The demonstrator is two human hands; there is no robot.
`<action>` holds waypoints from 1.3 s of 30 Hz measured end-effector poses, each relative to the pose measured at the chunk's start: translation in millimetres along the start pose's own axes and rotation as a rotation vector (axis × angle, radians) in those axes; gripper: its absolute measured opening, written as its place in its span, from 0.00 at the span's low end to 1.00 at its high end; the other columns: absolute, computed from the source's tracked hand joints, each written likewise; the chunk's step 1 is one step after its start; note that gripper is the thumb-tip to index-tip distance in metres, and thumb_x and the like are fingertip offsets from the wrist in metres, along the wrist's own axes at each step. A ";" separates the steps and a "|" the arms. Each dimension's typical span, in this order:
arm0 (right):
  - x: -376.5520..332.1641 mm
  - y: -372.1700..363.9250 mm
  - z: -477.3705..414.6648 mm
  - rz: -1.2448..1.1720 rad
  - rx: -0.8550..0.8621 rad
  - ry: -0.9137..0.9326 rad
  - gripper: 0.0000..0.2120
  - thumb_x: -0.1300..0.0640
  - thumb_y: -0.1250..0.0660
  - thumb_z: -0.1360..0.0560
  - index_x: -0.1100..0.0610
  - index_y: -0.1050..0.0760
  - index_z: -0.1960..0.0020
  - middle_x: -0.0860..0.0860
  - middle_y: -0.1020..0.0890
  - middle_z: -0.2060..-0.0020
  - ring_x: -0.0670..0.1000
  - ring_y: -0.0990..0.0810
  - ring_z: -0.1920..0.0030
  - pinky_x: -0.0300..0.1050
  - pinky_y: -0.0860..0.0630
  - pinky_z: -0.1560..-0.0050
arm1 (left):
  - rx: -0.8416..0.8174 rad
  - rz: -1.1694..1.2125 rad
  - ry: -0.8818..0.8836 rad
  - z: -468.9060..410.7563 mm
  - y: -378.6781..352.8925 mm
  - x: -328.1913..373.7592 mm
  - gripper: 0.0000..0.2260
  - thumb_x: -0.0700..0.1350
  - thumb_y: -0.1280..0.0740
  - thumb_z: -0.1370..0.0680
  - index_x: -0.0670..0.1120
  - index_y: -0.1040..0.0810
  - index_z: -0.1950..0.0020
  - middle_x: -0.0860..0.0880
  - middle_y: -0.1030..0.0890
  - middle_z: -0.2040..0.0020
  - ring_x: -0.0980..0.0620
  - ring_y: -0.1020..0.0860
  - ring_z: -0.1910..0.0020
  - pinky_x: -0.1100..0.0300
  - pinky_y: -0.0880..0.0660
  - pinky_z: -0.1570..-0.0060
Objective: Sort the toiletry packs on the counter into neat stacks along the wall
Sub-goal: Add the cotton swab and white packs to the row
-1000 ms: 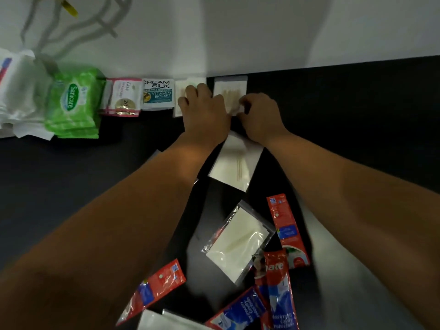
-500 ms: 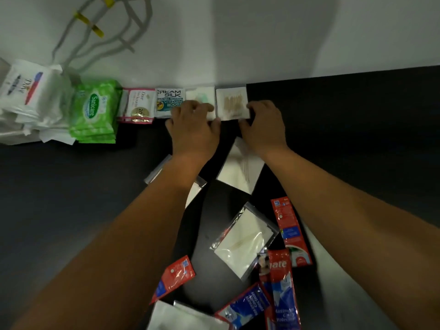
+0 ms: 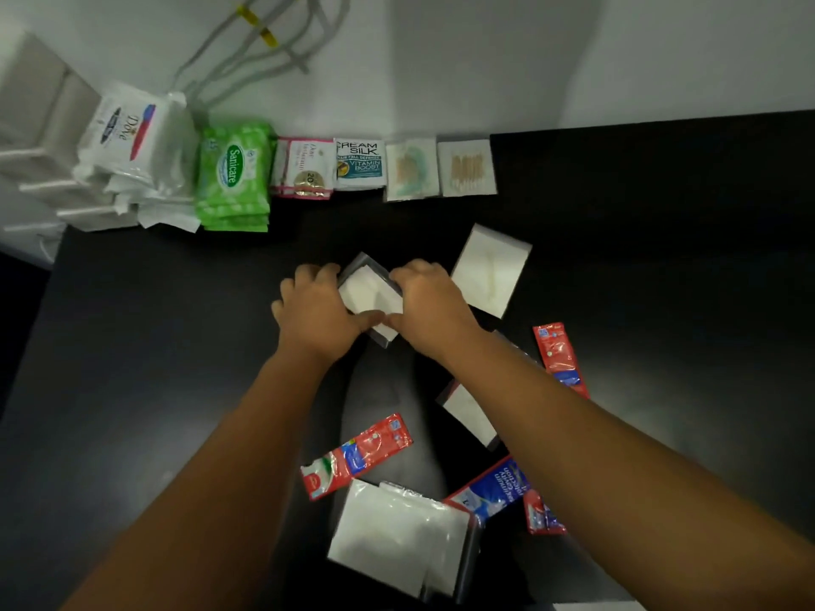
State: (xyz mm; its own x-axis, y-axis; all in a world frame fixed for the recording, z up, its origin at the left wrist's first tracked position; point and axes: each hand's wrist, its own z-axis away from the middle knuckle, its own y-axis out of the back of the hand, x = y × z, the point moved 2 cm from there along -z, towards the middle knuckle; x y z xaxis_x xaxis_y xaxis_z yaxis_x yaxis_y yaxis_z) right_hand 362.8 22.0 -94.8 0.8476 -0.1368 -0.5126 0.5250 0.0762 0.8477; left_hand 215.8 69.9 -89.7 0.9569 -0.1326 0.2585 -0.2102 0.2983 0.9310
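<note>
Pack [image 3: 369, 294] next for stacking.
My left hand [image 3: 315, 313] and right hand [image 3: 430, 308] have left the row [image 3: 359, 167], both now gripping it.

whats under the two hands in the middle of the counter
A clear pack with white filling, gripped by the left hand and right hand. Its side edges are covered, and whether more packs lie beneath it is hidden.

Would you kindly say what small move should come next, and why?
Probably lift the clear plastic pack with white contents, gripped by left hand and right hand, towards the wall; bare black counter lies right of the white packet of tan sticks.
</note>
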 end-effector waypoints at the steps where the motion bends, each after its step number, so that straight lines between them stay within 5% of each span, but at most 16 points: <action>1: -2.4 -2.5 -0.2 0.026 -0.018 -0.017 0.26 0.49 0.26 0.28 0.60 0.26 0.35 0.57 0.26 0.40 0.57 0.28 0.40 0.49 0.27 0.44 | 0.004 0.005 -0.009 0.5 -1.7 -1.3 0.41 0.65 0.25 0.33 0.48 0.32 0.26 0.42 0.31 0.30 0.38 0.33 0.33 0.42 0.34 0.37; 9: -8.7 -7.8 -13.9 0.062 -0.066 -0.170 0.25 0.58 0.28 0.28 0.58 0.29 0.32 0.59 0.29 0.37 0.59 0.27 0.39 0.49 0.27 0.40 | -0.110 0.140 -0.095 -20.4 -2.5 -6.6 0.21 0.60 0.24 0.31 0.49 0.21 0.46 0.47 0.18 0.49 0.42 0.21 0.47 0.50 0.26 0.50; 13: 0.1 2.2 -15.0 -0.176 0.105 -0.223 0.15 0.61 0.32 0.26 0.59 0.24 0.39 0.56 0.22 0.46 0.56 0.21 0.47 0.50 0.23 0.45 | -0.014 0.373 -0.249 -31.9 12.8 -1.8 0.15 0.45 0.28 0.24 0.43 0.22 0.39 0.44 0.18 0.45 0.47 0.21 0.49 0.63 0.33 0.56; 16: 14.1 17.0 -15.9 -0.393 0.229 -0.293 0.07 0.61 0.33 0.23 0.57 0.20 0.46 0.51 0.17 0.53 0.50 0.20 0.52 0.35 0.26 0.55 | 0.039 0.474 -0.284 -44.9 27.2 10.0 0.18 0.43 0.26 0.26 0.45 0.23 0.38 0.50 0.19 0.46 0.54 0.23 0.52 0.77 0.34 0.61; 23: 54.3 59.7 -34.3 -0.534 0.293 -0.378 0.06 0.59 0.34 0.22 0.56 0.18 0.49 0.49 0.17 0.55 0.46 0.20 0.55 0.32 0.27 0.58 | 0.157 0.589 -0.383 -87.4 46.3 65.8 0.16 0.39 0.30 0.25 0.48 0.27 0.38 0.54 0.23 0.51 0.64 0.24 0.60 0.81 0.33 0.63; 27: 85.2 76.2 -53.1 -0.563 0.373 -0.422 0.07 0.58 0.33 0.22 0.55 0.18 0.48 0.48 0.17 0.56 0.45 0.19 0.55 0.38 0.23 0.53 | 0.275 0.483 -0.534 -116.7 48.1 101.8 0.06 0.38 0.31 0.26 0.43 0.22 0.50 0.54 0.21 0.57 0.63 0.24 0.63 0.79 0.35 0.61; 29: 98.4 81.4 -63.4 -0.569 0.420 -0.425 0.07 0.57 0.33 0.21 0.57 0.18 0.48 0.50 0.16 0.57 0.47 0.18 0.56 0.41 0.20 0.52 | 0.294 0.406 -0.567 -133.7 44.8 118.5 0.04 0.39 0.31 0.26 0.45 0.19 0.52 0.51 0.18 0.55 0.56 0.21 0.57 0.76 0.31 0.55; 33: 117.8 87.1 -85.3 -0.587 0.402 -0.431 0.08 0.58 0.34 0.21 0.60 0.18 0.47 0.54 0.16 0.57 0.49 0.17 0.56 0.43 0.19 0.51 | 0.298 0.129 -0.518 -152.6 37.4 148.3 0.11 0.48 0.32 0.24 0.50 0.19 0.42 0.48 0.20 0.41 0.44 0.26 0.39 0.51 0.32 0.39; 39: 137.5 84.2 -114.6 -0.448 0.361 -0.463 0.08 0.57 0.32 0.23 0.62 0.18 0.52 0.56 0.16 0.57 0.52 0.17 0.56 0.50 0.18 0.50 | 0.272 -0.198 -0.469 -169.2 20.7 170.9 0.23 0.58 0.31 0.25 0.48 0.23 0.34 0.46 0.26 0.35 0.40 0.32 0.35 0.46 0.36 0.39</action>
State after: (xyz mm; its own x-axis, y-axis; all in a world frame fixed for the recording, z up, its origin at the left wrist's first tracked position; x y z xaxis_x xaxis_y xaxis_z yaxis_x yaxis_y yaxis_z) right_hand 532.4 122.7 -109.5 0.3968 -0.4878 -0.7776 0.6875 -0.4034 0.6038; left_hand 408.9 213.3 -69.8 0.8049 -0.5847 0.1014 -0.1395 -0.0204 0.9900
